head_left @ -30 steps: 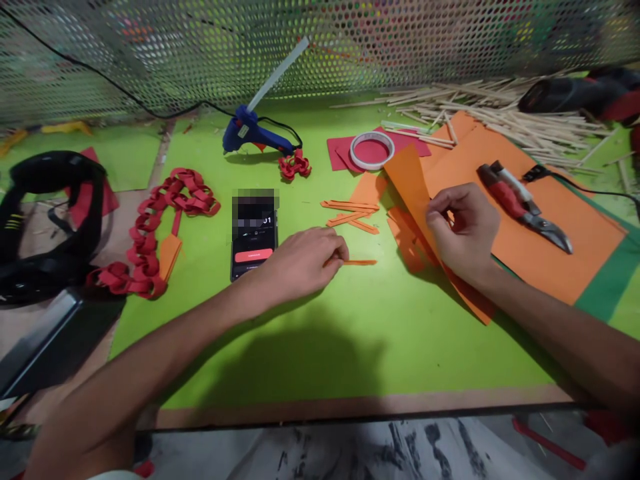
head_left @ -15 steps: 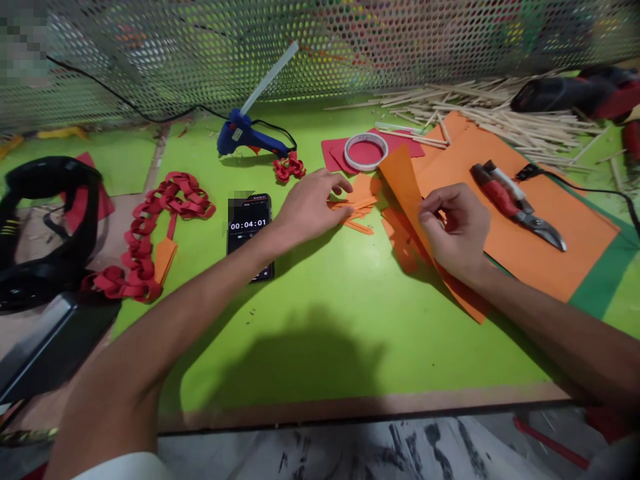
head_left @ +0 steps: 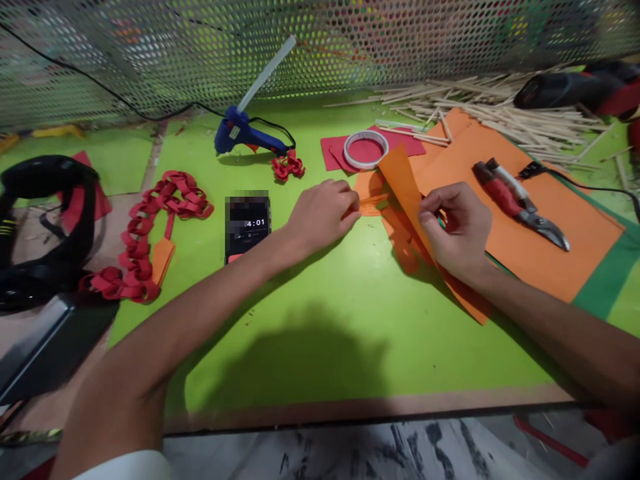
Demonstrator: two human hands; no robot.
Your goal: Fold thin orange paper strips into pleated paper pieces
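Note:
My left hand (head_left: 327, 212) is closed at the left end of a small bundle of orange paper strips (head_left: 373, 204), its fingers drawn together on them. The fingertips themselves are mostly hidden behind the knuckles. My right hand (head_left: 456, 230) pinches a long orange paper sheet (head_left: 401, 175) between thumb and fingers, and the sheet stands tilted up from the table. Under it lie more cut orange pieces (head_left: 400, 248). Just behind the strips, a roll of tape (head_left: 366, 149) rests on red paper (head_left: 411, 142).
Left of my hands are a phone with a timer (head_left: 247, 230), a blue glue gun (head_left: 235, 133) and a red paper chain (head_left: 137, 247). Pruning shears (head_left: 520, 203) lie on orange sheets (head_left: 565, 267) at right, before a pile of thin wooden sticks (head_left: 500, 120). Perforated metal (head_left: 310, 53) closes the back.
My left hand has gone from spread fingers over the orange strips to closed on them, and the strips are gathered closer together. The right hand keeps its pinch on the sheet.

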